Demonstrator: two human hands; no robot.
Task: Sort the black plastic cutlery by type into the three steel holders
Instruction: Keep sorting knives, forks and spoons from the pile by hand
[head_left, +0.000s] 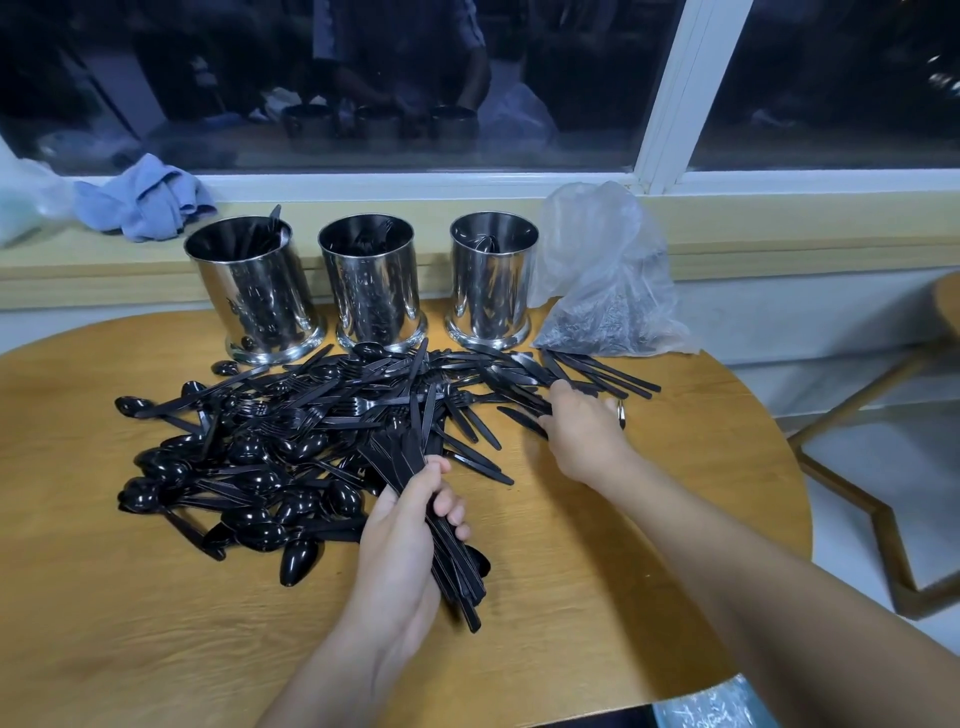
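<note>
Gripping a bundle of knives (447, 540) in left hand (405, 540), right hand (582, 431) fingers curled onto loose knives (519, 395)

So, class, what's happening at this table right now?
A person is sorting black cutlery. The left hand grips a bundle of knives, while the right hand reaches for more knives at the edge of the pile on the table. Three steel holders stand behind, each already holding a few pieces. Most of the cutlery is still unsorted.
</note>
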